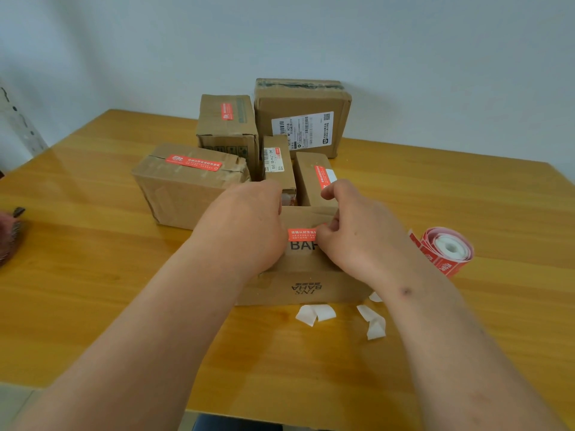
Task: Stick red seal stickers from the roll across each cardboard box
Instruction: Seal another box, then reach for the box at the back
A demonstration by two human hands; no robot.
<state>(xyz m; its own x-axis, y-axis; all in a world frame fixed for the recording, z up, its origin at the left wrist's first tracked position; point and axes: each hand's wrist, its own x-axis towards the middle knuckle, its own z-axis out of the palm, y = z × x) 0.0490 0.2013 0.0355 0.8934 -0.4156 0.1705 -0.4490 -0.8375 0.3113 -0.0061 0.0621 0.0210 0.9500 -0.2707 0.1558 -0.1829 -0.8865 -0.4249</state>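
A red seal sticker (301, 235) lies across the top of the flat cardboard box (306, 290) printed "INS BAHA", which sits near the middle of the tabletop (93, 275) toward its near edge. The right hand (357, 234) pinches the sticker's right end in a clenched fingertip grip; the left hand (249, 225) rests on the box's left part, covering the sticker's left end, and whether its grip is closed cannot be told. White backing scraps (315, 314) lie just in front of the box. The sticker roll (446, 250) stands beside the right forearm, toward the right edge. Behind the box, toward the far edge, five more cardboard boxes (186, 181) cluster, four showing red stickers; the rear one bears a shipping label (301, 129).
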